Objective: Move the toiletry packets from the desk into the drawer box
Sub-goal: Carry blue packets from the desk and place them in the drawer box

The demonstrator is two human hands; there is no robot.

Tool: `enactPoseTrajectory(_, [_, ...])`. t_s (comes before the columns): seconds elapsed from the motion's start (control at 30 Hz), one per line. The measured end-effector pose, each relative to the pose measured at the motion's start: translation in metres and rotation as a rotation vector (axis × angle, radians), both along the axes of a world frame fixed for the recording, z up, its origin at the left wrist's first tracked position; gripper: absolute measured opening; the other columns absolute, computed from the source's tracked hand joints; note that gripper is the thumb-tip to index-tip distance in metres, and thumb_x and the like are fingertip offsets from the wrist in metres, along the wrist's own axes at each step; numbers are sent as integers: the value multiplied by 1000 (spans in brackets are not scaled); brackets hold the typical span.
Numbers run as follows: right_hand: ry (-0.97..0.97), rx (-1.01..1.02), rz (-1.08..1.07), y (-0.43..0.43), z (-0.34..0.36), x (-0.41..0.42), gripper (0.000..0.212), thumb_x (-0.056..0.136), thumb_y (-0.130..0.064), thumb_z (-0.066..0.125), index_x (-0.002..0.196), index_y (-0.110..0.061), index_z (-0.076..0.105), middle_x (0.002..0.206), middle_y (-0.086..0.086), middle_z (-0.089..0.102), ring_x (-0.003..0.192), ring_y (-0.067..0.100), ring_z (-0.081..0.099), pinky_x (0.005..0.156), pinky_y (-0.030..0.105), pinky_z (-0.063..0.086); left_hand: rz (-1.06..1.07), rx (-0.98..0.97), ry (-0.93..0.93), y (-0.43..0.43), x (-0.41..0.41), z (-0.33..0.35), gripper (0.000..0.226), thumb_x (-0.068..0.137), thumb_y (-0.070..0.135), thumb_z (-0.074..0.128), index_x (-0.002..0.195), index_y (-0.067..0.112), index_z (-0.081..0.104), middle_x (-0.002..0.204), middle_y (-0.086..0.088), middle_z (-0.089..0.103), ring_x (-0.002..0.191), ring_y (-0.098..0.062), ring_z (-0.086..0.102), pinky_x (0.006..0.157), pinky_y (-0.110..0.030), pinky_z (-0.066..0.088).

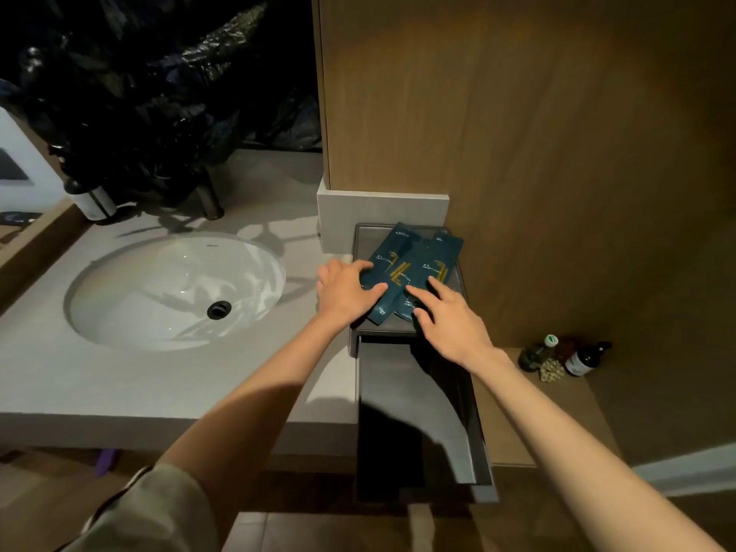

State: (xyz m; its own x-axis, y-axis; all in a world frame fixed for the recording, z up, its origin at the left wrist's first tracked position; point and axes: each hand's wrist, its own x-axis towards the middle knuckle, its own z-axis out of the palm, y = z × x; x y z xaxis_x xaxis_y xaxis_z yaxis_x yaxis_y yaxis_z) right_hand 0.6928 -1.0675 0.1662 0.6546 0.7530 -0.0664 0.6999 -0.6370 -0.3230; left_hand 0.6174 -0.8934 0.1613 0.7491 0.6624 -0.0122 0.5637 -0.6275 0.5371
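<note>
Teal packets (414, 268) lie under both hands' spread fingers (438, 286), touched, not gripped.

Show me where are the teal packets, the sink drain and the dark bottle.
teal packets (414, 264): head view, on front of upper packet.
sink drain (218, 309): head view, on its dark centre.
dark bottle (585, 358): head view, on its body.

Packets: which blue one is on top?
The right packet, under the right hand; its edge overlaps the left packet.
</note>
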Motion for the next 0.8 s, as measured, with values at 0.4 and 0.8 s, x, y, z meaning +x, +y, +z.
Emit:
enactPoseTrajectory(0.4, [-79, -130, -50, -2, -9, 23, 42, 102, -41, 28, 141, -39, 42, 156, 6, 29, 141, 30, 31, 117, 44, 18, -88, 59, 78, -12, 7, -5, 69, 70, 53, 74, 127, 27, 46, 121, -5, 49, 117, -25, 43, 97, -37, 32])
enactPoseTrajectory(0.8, [106, 111, -428, 30, 3, 21, 48, 79, -41, 72, 123, -32, 56, 146, 4, 38, 124, 38, 42, 104, 46, 33, -104, -17, 132, -9, 15, -4, 46, 85, 43, 64, 115, 10, 53, 114, -9, 63, 105, -29, 59, 87, -39, 45])
